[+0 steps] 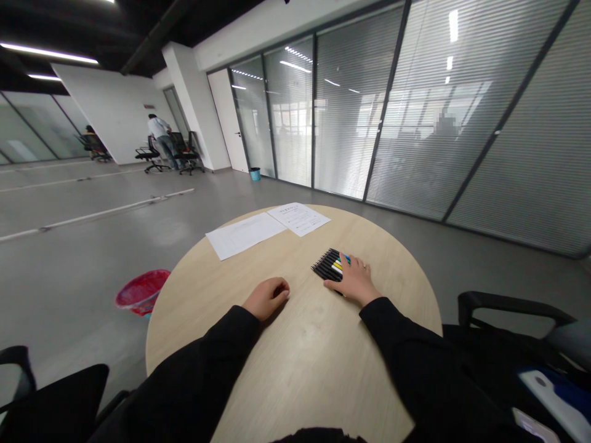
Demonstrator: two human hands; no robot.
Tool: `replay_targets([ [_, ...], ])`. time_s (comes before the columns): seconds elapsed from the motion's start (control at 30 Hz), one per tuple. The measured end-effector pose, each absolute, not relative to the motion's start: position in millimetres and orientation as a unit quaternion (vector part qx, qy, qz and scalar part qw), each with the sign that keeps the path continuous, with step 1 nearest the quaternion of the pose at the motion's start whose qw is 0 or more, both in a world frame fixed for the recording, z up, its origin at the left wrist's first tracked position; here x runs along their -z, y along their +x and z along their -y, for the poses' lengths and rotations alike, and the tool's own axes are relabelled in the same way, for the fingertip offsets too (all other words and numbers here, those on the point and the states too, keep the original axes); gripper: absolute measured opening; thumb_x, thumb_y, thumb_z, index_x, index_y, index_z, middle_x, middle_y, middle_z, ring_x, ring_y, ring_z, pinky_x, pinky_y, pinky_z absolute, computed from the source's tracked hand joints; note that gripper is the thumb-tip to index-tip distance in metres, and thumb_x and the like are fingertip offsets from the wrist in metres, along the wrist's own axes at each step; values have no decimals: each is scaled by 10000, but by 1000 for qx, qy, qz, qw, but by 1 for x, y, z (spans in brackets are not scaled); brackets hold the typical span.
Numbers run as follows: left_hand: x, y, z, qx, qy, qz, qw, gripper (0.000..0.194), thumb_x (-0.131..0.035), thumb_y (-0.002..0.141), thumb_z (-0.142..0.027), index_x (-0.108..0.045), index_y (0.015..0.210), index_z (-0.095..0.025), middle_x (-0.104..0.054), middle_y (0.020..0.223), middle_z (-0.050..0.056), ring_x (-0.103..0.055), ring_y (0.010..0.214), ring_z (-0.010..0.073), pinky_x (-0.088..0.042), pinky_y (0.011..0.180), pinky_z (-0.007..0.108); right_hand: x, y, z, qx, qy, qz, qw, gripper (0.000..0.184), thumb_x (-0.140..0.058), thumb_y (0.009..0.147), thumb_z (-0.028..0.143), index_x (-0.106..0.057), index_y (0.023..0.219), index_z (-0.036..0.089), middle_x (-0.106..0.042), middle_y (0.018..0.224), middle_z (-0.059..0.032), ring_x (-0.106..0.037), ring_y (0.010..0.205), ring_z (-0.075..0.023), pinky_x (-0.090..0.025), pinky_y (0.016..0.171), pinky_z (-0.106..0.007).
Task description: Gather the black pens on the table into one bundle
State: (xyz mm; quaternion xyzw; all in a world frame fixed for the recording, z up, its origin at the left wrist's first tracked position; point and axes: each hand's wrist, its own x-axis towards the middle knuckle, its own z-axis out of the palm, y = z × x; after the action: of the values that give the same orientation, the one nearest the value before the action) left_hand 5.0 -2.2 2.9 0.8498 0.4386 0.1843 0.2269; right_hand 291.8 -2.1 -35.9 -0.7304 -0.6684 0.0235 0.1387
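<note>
My right hand (348, 280) lies flat over a row of black felt-tip pens (329, 264), and its fingers cover part of their yellow, white and blue marked ends. Nothing shows it gripping them. My left hand (266, 298) rests on the pale wood round table (207, 307) with its fingers curled, holding nothing. It is nearest to the pens, a short way to their left. Beyond both hands, near the far rim, lie two white paper sheets (244, 235) (299, 218) with printed text, side by side.
A red plastic basket (142, 291) stands on the grey floor left of the table. Black chair armrests (503, 304) rise close by at lower right. A glass wall with blinds (388, 104) runs along the right. Far back, a person (159, 138) stands among office chairs.
</note>
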Motion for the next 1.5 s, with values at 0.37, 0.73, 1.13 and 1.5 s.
replay_targets([
  [0.37,-2,5,1,-182,852,-437,223,210,-493,852,-331,-625,865,-169,-638,809,47,-541,715,174,-406,666,285,35,289,3,-1,-734,663,150,1054,-591,657,751,-289,1473,156,-402,1378,-219,-336,1263,-391,-171,1039,-537],
  [0.73,1,4,0,-183,855,-431,225,216,-487,855,-334,-619,857,-163,-628,795,48,-527,702,169,-398,653,281,28,282,8,-2,-738,658,145,942,-601,714,647,-318,1454,136,-470,1279,-200,-399,1178,-367,-263,980,-464],
  [1.13,-1,4,1,-190,850,-431,235,209,-504,842,-337,-631,850,-170,-639,804,48,-535,716,174,-408,666,287,14,277,16,11,-723,684,94,776,-560,786,529,-387,1396,81,-521,1182,-226,-449,1109,-375,-326,921,-458],
  [1.5,-3,5,2,-186,850,-434,235,209,-500,842,-339,-622,846,-170,-635,801,48,-532,717,174,-404,668,290,13,272,12,-9,-716,692,88,539,-544,828,363,-467,1264,56,-561,1100,-213,-545,1021,-319,-411,868,-374],
])
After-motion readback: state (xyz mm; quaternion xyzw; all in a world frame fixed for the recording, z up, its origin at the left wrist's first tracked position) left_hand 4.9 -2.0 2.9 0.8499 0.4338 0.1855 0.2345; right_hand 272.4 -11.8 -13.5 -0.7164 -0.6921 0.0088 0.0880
